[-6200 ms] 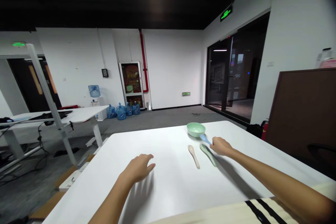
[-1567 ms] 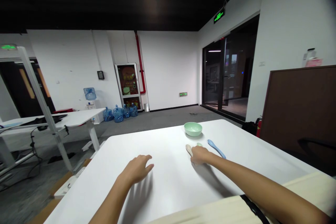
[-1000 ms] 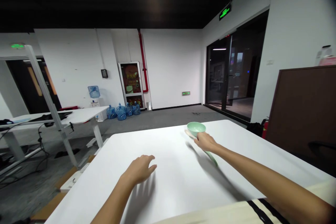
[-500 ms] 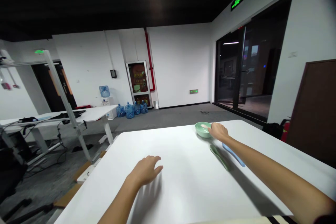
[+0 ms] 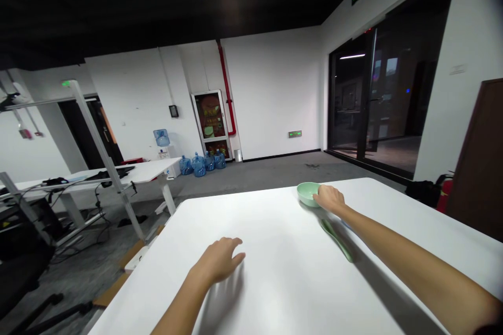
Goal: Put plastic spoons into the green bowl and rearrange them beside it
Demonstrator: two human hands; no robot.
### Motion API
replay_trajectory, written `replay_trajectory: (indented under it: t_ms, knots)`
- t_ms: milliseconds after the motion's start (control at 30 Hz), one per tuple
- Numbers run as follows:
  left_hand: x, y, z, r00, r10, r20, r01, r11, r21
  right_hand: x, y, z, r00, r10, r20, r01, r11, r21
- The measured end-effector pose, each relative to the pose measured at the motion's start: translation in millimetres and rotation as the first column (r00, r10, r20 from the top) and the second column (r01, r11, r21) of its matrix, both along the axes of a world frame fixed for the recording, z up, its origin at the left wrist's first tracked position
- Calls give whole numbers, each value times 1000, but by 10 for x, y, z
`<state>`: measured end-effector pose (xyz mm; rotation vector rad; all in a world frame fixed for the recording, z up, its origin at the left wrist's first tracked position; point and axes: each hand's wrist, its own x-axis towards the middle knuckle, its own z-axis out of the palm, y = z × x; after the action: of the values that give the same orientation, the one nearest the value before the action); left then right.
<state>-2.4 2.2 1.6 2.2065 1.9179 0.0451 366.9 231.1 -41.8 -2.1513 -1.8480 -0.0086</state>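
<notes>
From where I watched at a distance, a bowl (image 5: 307, 193) sat near the far edge of the table (image 5: 275, 277), the right hand (image 5: 329, 199) against its side and a spoon (image 5: 336, 239) lying on the table just nearer, below that hand. The left hand (image 5: 218, 267) lay over the table's near half, well apart. A second table (image 5: 145, 166) stood left of the table; water jugs (image 5: 198, 166) stood on the floor beyond it.

Bare hands (image 5: 217, 267) and forearms (image 5: 408, 251), perhaps a dark sleeve edge (image 5: 488, 331).
</notes>
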Motion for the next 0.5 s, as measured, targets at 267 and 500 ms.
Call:
replay_trajectory:
  t_ms: [267, 500]
  knots:
    - [3, -3, 7, 1000, 7, 11, -7, 1000, 3, 6, -6, -33, 1000, 6, -9, -7, 999, -51]
    - [-9, -7, -8, 1000, -8, 14, 8, 1000, 8, 49, -326, 76, 1000, 27, -8, -27, 1000, -6]
